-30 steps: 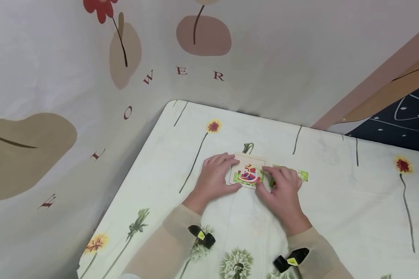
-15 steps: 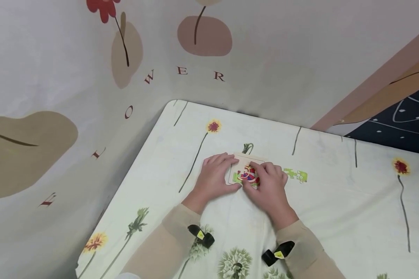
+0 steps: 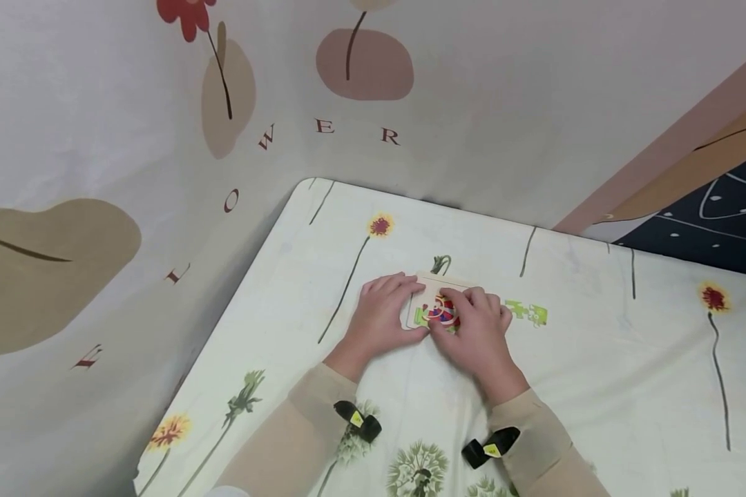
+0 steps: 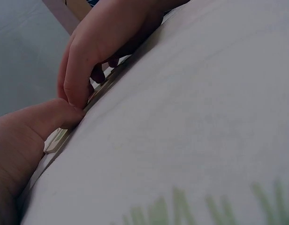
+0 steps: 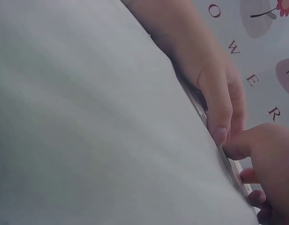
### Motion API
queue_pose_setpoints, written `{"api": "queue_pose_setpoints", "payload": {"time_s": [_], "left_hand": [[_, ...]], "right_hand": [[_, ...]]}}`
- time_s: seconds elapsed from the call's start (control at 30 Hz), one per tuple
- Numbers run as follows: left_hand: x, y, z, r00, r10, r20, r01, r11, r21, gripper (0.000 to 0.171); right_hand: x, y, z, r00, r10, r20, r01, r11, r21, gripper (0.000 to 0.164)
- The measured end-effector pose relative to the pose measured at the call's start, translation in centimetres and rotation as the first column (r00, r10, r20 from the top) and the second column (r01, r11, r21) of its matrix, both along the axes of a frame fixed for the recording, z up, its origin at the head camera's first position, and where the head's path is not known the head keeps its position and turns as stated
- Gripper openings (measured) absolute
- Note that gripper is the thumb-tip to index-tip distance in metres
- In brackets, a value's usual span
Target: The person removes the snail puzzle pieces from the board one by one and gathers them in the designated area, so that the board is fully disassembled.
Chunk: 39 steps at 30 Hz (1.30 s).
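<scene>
A small wooden jigsaw board (image 3: 432, 279) lies on the table, with red, blue and green puzzle pieces (image 3: 438, 312) in its recess. My left hand (image 3: 379, 310) grips the board at its left side, fingers by the upper left and thumb along the near edge. Over the right half, my right hand (image 3: 480, 335) reaches in with thumb and index finger bent onto a puzzle piece; the hand covers much of the picture. In the left wrist view, the right hand (image 4: 102, 42) meets the left thumb (image 4: 55, 115) at the board's edge.
Green loose puzzle pieces (image 3: 526, 313) lie to the right of my right hand. A white flower-print cloth covers the table (image 3: 622, 373). Behind its far edge hangs a printed backdrop (image 3: 485, 138) with letters. Black camera straps sit on both sleeves.
My right hand has moved left from the board's right edge onto the pieces, uncovering more of the loose green pieces. The left hand has stayed in place on the board.
</scene>
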<state>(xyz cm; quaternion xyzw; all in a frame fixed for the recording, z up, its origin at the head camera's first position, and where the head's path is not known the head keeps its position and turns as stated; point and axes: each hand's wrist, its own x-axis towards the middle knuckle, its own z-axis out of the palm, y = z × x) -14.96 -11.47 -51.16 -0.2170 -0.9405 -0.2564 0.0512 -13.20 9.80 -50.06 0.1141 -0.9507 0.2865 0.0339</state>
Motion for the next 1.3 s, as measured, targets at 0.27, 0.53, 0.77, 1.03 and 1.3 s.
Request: {"api": "queue_pose_setpoints", "payload": {"time_s": [0.27,0.53,0.77,1.03,1.3], "left_hand": [[0.0,-0.1,0.0,1.000,-0.004,0.001,0.004,1.000,-0.009,0.072],[0.0,-0.3,0.1,1.000,0.005,-0.005,-0.005,1.000,-0.020,0.073],[0.0,-0.1,0.2,1.000,-0.004,0.005,0.004,1.000,0.001,0.072],[0.0,0.0,0.4,1.000,0.003,0.022,-0.003,1.000,-0.013,0.073],[0.0,0.0,0.4,1.000,0.005,0.030,-0.005,1.000,-0.024,0.072]], "right_hand": [[0.0,0.0,0.3,1.000,-0.005,0.026,0.006,1.000,-0.012,0.055],[-0.4,-0.2,0.5,0.998,0.005,0.068,-0.004,1.000,-0.021,0.063],[-1.5,0.0,1.7,0.980,0.000,0.197,-0.009,0.999,0.047,0.058],[-1.9,-0.1,2.5,0.962,-0.021,0.272,0.005,0.998,0.061,0.057],[-1.8,-0.3,2.6,0.962,-0.039,0.271,0.027,0.998,0.048,0.058]]}}
